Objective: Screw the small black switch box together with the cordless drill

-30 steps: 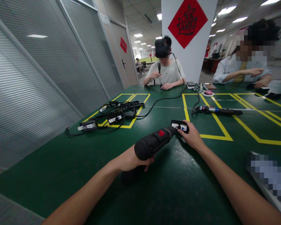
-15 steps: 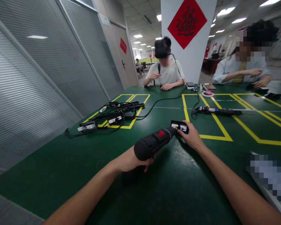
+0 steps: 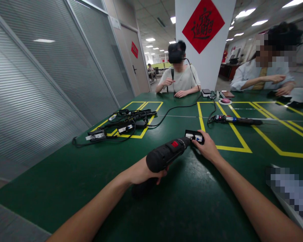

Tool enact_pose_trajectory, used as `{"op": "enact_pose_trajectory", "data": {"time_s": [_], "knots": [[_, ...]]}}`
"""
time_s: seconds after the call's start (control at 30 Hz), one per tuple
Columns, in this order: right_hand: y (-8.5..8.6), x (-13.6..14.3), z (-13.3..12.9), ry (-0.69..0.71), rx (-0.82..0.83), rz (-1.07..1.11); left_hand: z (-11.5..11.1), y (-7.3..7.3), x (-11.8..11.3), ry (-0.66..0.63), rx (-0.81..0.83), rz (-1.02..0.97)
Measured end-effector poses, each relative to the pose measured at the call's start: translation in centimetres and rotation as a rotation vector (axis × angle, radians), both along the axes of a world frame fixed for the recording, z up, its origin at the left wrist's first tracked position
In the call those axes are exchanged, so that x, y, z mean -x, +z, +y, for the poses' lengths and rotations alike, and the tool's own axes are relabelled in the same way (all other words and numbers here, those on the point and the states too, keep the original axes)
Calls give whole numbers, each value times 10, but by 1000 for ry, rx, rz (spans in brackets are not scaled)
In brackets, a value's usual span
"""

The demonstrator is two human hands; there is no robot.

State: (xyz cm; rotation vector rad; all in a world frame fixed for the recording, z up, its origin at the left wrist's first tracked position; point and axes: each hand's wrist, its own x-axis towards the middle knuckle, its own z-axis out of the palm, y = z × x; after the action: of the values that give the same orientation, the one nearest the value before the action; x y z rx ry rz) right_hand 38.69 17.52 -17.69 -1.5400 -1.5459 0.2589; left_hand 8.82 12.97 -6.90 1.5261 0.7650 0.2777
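My left hand is wrapped round the grip of a black cordless drill with a red switch on top. The drill lies over part of the hand and points away to the right. Its chuck end meets a small black case with white and blue parts inside. My right hand pinches this case at its right side, thumb in front, holding it upright just above or on the green table; I cannot tell which. The drill's tip is hidden against the case.
At left lies a heap of black cabled devices inside yellow tape lines. A black rod-like tool lies at right, near a pink round object. Two people sit across the table; one holds a screwdriver. A blurred-out flat object is at lower right.
The whole view has shifted very slightly. Both hands, the drill and the case keep the same position against each other.
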Motion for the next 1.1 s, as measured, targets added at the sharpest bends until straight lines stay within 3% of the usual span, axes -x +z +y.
{"op": "enact_pose_trajectory", "data": {"time_s": [1.1], "knots": [[1, 1, 0, 1, 8, 19, 0, -5, 2, 28, -32, 20]]}}
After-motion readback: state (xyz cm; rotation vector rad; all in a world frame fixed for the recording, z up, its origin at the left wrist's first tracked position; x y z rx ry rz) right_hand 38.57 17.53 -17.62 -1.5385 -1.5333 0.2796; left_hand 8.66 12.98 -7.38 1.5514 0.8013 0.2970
